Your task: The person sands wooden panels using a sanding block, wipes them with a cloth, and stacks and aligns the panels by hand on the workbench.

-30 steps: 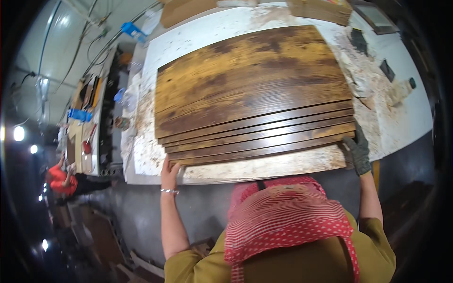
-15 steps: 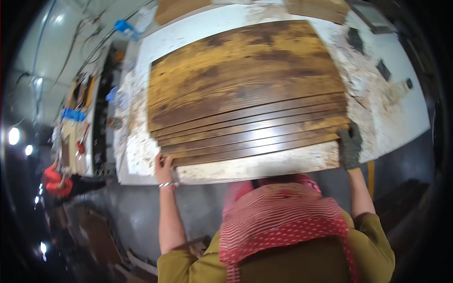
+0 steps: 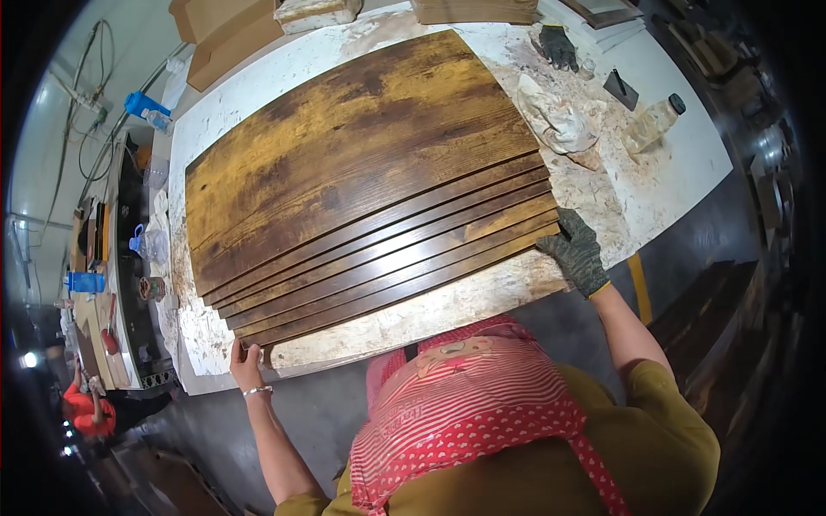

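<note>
A fanned stack of brown wood-grain boards (image 3: 361, 138) lies on the white, stained table, with the near edges stepped one below the other. My bare left hand (image 3: 246, 365), a bracelet at its wrist, pinches the near left corner of the nearest board (image 3: 404, 292). At that board's near right corner is my right hand (image 3: 581, 254) in a dark grey knitted glove. Its thumb reaches over the edge and the fingers lie along the board's end; their tips are partly hidden.
On the worktable (image 3: 637, 215), right of the stack, are a crumpled white rag (image 3: 559, 120), another dark glove (image 3: 557, 47), a small dark pad (image 3: 621, 89) and a capped clear bottle (image 3: 652, 125). An open cardboard box (image 3: 228, 43) stands behind. A person in red (image 3: 89, 411) is far left.
The whole view has swung, so table and boards appear tilted and farther left. Both hands stay at the nearest board's corners; the bottle and spare glove show more clearly.
</note>
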Motion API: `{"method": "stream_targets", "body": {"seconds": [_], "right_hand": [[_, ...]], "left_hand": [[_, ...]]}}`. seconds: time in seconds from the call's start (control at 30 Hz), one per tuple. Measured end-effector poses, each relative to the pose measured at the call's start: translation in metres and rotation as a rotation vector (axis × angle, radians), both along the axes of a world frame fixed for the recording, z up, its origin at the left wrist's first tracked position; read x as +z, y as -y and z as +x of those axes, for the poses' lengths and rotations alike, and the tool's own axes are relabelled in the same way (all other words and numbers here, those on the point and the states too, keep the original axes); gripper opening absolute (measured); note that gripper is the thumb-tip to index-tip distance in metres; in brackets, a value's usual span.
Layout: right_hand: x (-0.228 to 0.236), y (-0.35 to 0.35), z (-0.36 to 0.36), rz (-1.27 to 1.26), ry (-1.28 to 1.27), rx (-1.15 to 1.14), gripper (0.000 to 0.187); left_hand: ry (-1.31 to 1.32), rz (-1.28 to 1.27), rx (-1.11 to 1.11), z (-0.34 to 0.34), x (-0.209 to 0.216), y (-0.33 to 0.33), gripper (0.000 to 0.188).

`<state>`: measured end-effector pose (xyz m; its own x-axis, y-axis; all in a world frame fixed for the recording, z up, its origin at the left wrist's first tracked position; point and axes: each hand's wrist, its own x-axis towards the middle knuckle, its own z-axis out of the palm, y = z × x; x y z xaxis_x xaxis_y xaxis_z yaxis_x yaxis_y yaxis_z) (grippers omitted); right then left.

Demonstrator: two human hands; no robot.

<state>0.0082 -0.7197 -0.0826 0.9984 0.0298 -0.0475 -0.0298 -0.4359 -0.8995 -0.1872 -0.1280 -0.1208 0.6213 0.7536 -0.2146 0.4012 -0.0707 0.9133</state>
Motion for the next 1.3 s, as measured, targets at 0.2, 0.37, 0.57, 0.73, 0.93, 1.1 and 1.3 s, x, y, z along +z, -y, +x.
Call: {"method": "stream_targets", "body": {"seconds": [0.2, 0.37, 0.57, 0.73, 0.93, 1.1, 1.3], "right_hand": [[0.006, -0.004, -0.002, -0.029, -0.007, -0.041, 0.048], [-0.006, 0.003, -0.004, -0.017, 0.032, -0.062, 0.045], [0.009, -0.004, -0.003, -0.11, 0.035, -0.05, 0.041], [-0.019, 0.002, -0.002, -0.433, 0.389, 0.07, 0.033], [-0.012, -0.005, -0.001, -0.276, 0.239, 0.062, 0.03], [0.001, -0.003, 0.002, 0.045, -0.066, 0.022, 0.032], [-0.016, 0.011, 0.009, 0.034, -0.089, 0.092, 0.042]], "left_hand": [[-0.033, 0.056, 0.031, 0.006, 0.002, 0.001, 0.05], [-0.119, 0.06, -0.086, 0.017, 0.018, 0.017, 0.055], [0.047, 0.063, 0.037, 0.013, 0.004, 0.019, 0.056], [0.066, 0.095, 0.105, 0.028, -0.001, 0.03, 0.055], [-0.049, 0.135, -0.006, 0.017, 0.013, 0.016, 0.05], [-0.031, 0.116, -0.04, 0.028, 0.008, 0.029, 0.056], [0.052, -0.114, -0.126, 0.017, 0.012, 0.028, 0.066]]}}
